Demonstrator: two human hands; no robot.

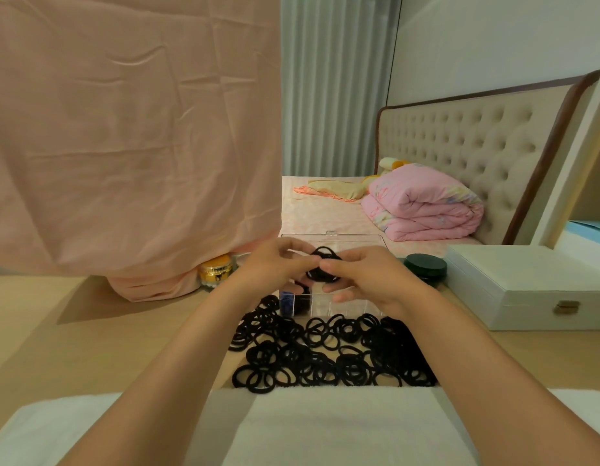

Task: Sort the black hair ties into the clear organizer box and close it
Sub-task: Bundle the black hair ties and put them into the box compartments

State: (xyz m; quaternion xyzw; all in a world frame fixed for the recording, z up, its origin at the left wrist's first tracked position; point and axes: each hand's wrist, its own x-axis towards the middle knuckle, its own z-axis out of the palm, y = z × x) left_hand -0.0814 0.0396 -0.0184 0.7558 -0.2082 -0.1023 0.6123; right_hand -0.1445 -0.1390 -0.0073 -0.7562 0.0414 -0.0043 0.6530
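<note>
A clear organizer box stands open on the wooden table, its lid raised at the back. Its left compartments hold something dark blue and some black ties. A big heap of black hair ties lies in front of the box. Above the box my left hand and my right hand meet, and both pinch a small bundle of black hair ties between their fingertips.
A pink cloth hangs over the left of the table, with a gold jar at its foot. A dark green round tin and a white case stand to the right. A white towel lies nearest me.
</note>
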